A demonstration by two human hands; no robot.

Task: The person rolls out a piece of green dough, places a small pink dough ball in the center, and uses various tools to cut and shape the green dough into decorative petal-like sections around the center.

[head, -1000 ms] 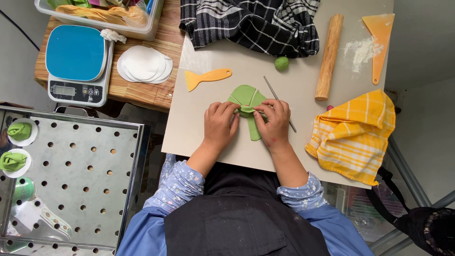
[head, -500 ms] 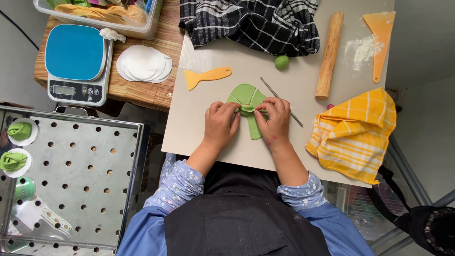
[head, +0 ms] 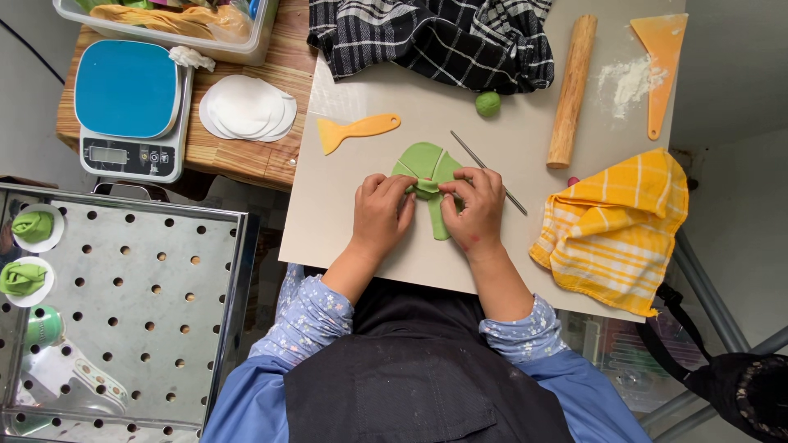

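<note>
A flat piece of green dough (head: 429, 164) with cut slits lies on the beige work board (head: 345, 213). My left hand (head: 380, 215) and my right hand (head: 474, 209) both pinch the dough at its middle, fingertips almost touching, folding it. A strip of the dough runs down between my hands. A thin metal rod (head: 488, 172) lies just right of the dough, partly under my right fingers.
A yellow plastic scraper (head: 357, 130), a small green dough ball (head: 487, 103), a wooden rolling pin (head: 571, 89), an orange scraper (head: 661, 57) with flour and a yellow checked cloth (head: 611, 226) lie around. A black checked cloth (head: 435, 37), a blue scale (head: 127, 111), white paper rounds (head: 245, 107) and a perforated steel tray (head: 123, 312) with green dough pieces stand nearby.
Both hands stay on the dough, pinching its middle a little tighter. Nothing else has moved.
</note>
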